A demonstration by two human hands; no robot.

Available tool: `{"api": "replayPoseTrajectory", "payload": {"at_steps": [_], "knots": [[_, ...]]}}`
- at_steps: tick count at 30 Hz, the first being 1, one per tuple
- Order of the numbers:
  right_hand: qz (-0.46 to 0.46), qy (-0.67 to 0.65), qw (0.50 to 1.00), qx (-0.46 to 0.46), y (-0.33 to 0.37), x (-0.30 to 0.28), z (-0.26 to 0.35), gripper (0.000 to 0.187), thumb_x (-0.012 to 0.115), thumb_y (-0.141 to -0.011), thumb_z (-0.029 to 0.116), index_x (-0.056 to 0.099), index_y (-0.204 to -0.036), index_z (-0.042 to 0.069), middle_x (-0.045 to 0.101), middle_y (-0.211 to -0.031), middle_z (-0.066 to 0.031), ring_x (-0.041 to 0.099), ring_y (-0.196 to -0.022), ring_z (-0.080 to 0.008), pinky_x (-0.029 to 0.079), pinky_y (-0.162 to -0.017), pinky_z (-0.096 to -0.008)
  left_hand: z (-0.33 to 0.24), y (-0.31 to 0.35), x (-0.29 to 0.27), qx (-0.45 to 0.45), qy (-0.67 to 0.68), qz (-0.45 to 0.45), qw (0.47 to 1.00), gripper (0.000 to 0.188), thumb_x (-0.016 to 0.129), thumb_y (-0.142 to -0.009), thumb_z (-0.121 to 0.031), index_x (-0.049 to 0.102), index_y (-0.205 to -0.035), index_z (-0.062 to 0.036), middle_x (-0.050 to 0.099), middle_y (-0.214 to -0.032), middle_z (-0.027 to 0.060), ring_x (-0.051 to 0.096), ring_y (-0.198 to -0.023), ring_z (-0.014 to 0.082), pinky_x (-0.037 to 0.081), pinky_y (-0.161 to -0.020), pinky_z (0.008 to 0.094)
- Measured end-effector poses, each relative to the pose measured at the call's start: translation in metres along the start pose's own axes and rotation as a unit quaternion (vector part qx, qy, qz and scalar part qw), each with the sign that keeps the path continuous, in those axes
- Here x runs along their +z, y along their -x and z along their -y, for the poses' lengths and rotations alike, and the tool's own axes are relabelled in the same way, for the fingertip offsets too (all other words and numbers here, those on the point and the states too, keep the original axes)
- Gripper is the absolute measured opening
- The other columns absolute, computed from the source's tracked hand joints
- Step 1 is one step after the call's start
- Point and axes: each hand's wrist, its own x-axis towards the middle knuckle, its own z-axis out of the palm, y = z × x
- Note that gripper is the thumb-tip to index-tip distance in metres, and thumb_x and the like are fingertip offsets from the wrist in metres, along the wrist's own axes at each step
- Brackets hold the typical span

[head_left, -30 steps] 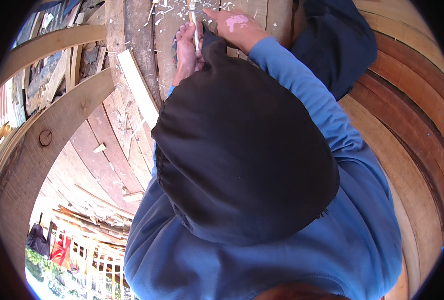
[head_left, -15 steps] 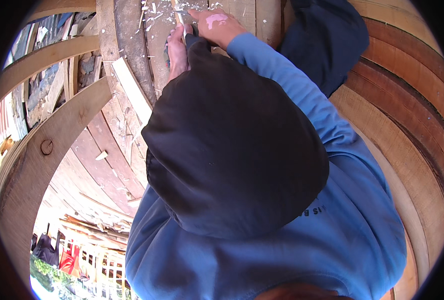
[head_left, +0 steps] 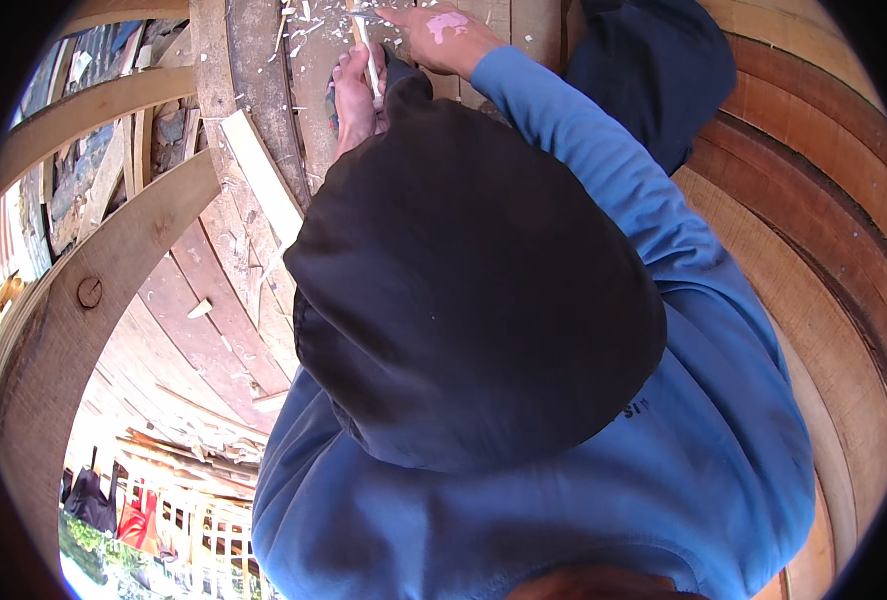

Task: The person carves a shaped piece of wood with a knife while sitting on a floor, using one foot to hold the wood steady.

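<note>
At the top of the head view, my left hand [head_left: 355, 95] is closed around a thin pale wooden stick [head_left: 369, 65], which points away from me. Dark cloth [head_left: 474, 290], apparently over my raised knee, hides my left wrist and forearm. My right hand [head_left: 451, 40], with a pink patch on its back, is just to the right of the stick's far part. It grips a knife whose thin grey blade [head_left: 365, 14] lies across the stick. The forefinger stretches along toward the blade, and the knife's handle is hidden in the hand.
Pale wood shavings [head_left: 309, 30] litter the plank floor [head_left: 194, 290]. A light board [head_left: 264, 180] lies left of my knee. Curved timber ribs [head_left: 104, 260] rise on the left, and curved planks [head_left: 814, 200] line the right. More dark cloth [head_left: 649, 90] is at upper right.
My right hand with the knife has moved slightly farther away and to the right along the stick. More of the stick shows beside my left hand, which stays closed on it.
</note>
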Motion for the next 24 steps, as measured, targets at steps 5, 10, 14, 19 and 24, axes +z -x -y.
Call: {"api": "replayPoseTrajectory", "payload": {"at_steps": [5, 10, 14, 19, 24], "knots": [[0.023, -0.082, 0.996, 0.01, 0.013, -0.006, 0.005, 0.039, 0.049, -0.099, 0.029, 0.063, -0.124, 0.003, 0.071, -0.106, -0.0258, 0.068, -0.102, -0.042, 0.053, -0.09, -0.0528, -0.014, 0.004, -0.001, -0.065, 0.088, 0.035, 0.993, 0.034, 0.05, -0.105, -0.033, 0.057, -0.082, -0.0079, 0.046, -0.058, 0.0008, 0.038, -0.042, 0.009, 0.03, -0.038, 0.0249], [0.132, 0.018, 0.984, 0.116, 0.006, -0.027, 0.029, 0.048, 0.046, -0.104, 0.037, 0.053, -0.149, 0.024, 0.063, -0.137, -0.0183, 0.059, -0.127, -0.0404, 0.047, -0.108, -0.0497, 0.007, -0.011, -0.014, -0.066, 0.057, 0.049, 0.995, 0.038, 0.048, -0.104, -0.037, 0.054, -0.079, -0.0084, 0.046, -0.056, 0.001, 0.036, -0.04, 0.0089, 0.026, -0.035, 0.0247], [0.109, 0.036, 0.985, 0.13, 0.014, -0.034, 0.04, 0.048, 0.046, -0.103, 0.034, 0.052, -0.149, 0.025, 0.064, -0.136, -0.0173, 0.061, -0.125, -0.0397, 0.049, -0.106, -0.0499, 0.015, -0.014, -0.012, -0.045, 0.069, 0.064, 0.995, 0.039, 0.048, -0.103, -0.038, 0.053, -0.078, -0.0084, 0.046, -0.055, 0.001, 0.037, -0.041, 0.0093, 0.025, -0.036, 0.0251], [0.12, 0.019, 0.981, 0.154, 0.007, -0.032, 0.041, 0.052, 0.051, -0.099, 0.029, 0.05, -0.151, 0.024, 0.063, -0.137, -0.0178, 0.063, -0.121, -0.0385, 0.051, -0.103, -0.0487, 0.016, -0.02, -0.018, -0.1, 0.11, 0.065, 0.987, 0.036, 0.049, -0.103, -0.037, 0.057, -0.082, -0.0082, 0.048, -0.059, 0.0015, 0.038, -0.044, 0.0104, 0.027, -0.039, 0.0263], [0.128, 0.004, 0.982, 0.141, -0.004, -0.017, 0.034, 0.062, 0.053, -0.094, 0.012, 0.048, -0.153, 0.03, 0.071, -0.103, -0.0261, 0.07, -0.092, -0.0426, 0.055, -0.087, -0.0477, 0.01, -0.007, -0.005, 0.079, -0.071, -0.014, 0.994, 0.03, 0.051, -0.103, -0.036, 0.06, -0.094, -0.0095, 0.049, -0.065, 0.0012, 0.04, -0.047, 0.0093, 0.025, -0.036, 0.024]]}}
